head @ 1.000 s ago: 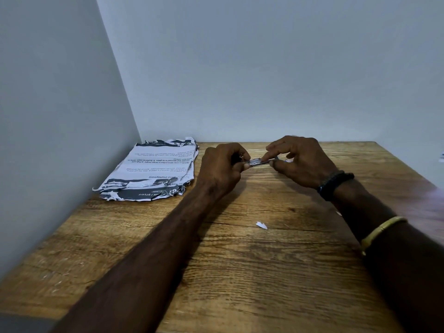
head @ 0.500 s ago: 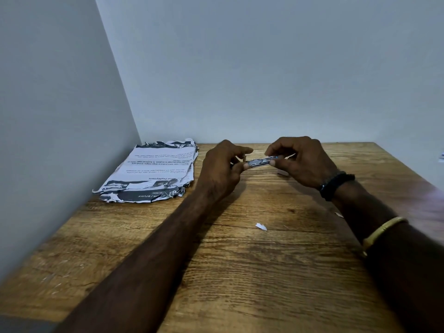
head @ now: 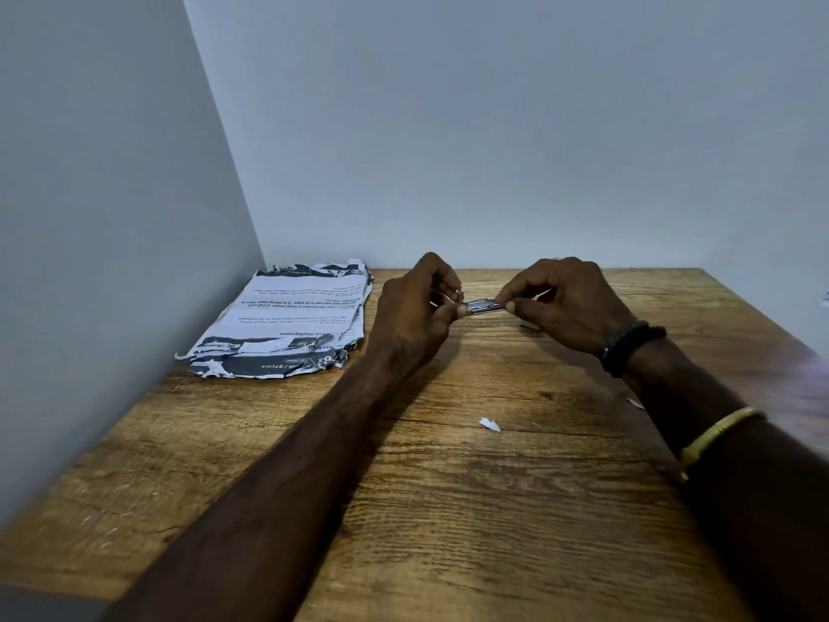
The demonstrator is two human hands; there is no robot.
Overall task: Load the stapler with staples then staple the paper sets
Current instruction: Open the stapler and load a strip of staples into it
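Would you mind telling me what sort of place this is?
Probably a plain desk corner in a home or office: a brown wood-grain table, bare grey walls, and a stack of torn-edged printed papers.

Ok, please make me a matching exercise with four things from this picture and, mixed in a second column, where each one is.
Things:
1. paper stack
2. paper scrap
3. black band
4. staple strip

Places:
A. held between both hands
B. on the right wrist
C. on the table by the left wall
D. loose on the table between the forearms

Pairs: 1-C, 2-D, 3-B, 4-A
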